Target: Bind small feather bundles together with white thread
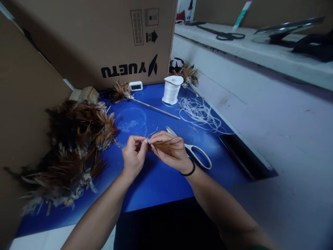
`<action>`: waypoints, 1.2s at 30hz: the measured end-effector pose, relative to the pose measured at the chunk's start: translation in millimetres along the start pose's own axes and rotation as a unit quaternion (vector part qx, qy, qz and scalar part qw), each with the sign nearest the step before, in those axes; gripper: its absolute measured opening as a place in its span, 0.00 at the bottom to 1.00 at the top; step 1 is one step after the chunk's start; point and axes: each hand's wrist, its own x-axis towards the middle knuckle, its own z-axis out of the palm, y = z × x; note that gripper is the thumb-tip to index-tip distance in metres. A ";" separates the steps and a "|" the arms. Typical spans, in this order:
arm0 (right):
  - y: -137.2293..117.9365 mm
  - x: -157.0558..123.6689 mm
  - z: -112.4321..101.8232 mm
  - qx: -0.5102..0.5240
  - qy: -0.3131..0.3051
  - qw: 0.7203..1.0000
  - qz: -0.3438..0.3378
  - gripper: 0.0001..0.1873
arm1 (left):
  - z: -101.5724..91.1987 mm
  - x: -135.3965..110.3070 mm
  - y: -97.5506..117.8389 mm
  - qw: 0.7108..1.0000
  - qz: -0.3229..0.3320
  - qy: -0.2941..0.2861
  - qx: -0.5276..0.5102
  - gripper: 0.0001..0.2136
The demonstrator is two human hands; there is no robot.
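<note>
A cardboard box (91, 34) backs the blue-topped table (156, 187).

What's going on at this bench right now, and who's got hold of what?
A person holds a small bunch of brown feathers in the right hand, while the left hand pinches its quill end, where a pale thread sticks up. White scissors lie on the blue mat just behind the right hand. A feather pile sits to the left; a white spool and loose cord lie farther back.
</note>
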 end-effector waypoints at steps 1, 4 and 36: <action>0.4 0.2 0.1 0.008 0.002 1.000 0.003 0.08 | -0.1 -0.1 0.3 1.000 0.005 0.001 -0.003 0.04; -0.5 1.8 0.7 0.023 0.018 0.999 0.028 0.09 | -0.3 -1.0 -0.2 1.000 0.020 0.006 -0.007 0.04; -14.7 7.9 -3.0 -0.091 -0.020 0.996 0.013 0.04 | -5.9 0.2 -16.6 0.982 0.187 -0.033 0.022 0.06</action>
